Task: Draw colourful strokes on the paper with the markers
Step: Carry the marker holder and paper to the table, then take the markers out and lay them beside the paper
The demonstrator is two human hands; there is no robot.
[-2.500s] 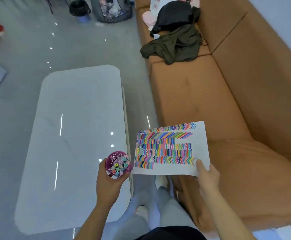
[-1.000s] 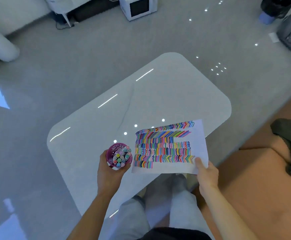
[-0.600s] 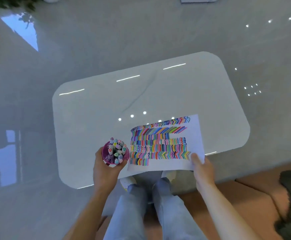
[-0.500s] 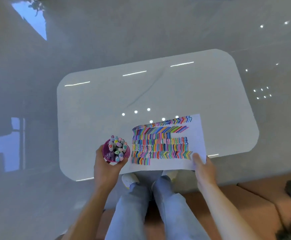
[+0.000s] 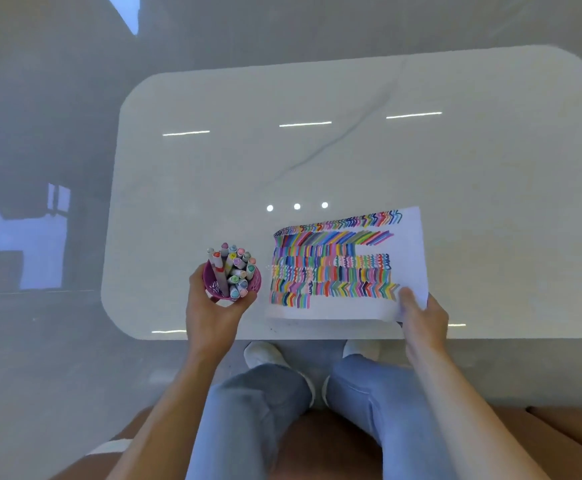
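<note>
My left hand point(image 5: 211, 315) grips a purple cup point(image 5: 252, 285) from below; several capped markers point(image 5: 234, 270) stand in it. The cup is over the near edge of the white table point(image 5: 317, 161). My right hand point(image 5: 421, 318) pinches the near right corner of a white paper point(image 5: 410, 258) covered with rows of colourful strokes. The sheet is just above the table's near edge and its far edge curls a little. Cup and paper are side by side, a small gap apart.
The glossy white marble-look table has rounded corners and reflects ceiling lights. My legs in blue jeans point(image 5: 268, 410) and white shoes point(image 5: 265, 355) are in front of it. I sit on an orange sofa point(image 5: 566, 434). Grey floor point(image 5: 40, 358) lies to the left.
The view has swung from the sofa round onto the table and dropped lower. Both hands have kept their hold and brought the cup and the paper down over the table's near edge.
</note>
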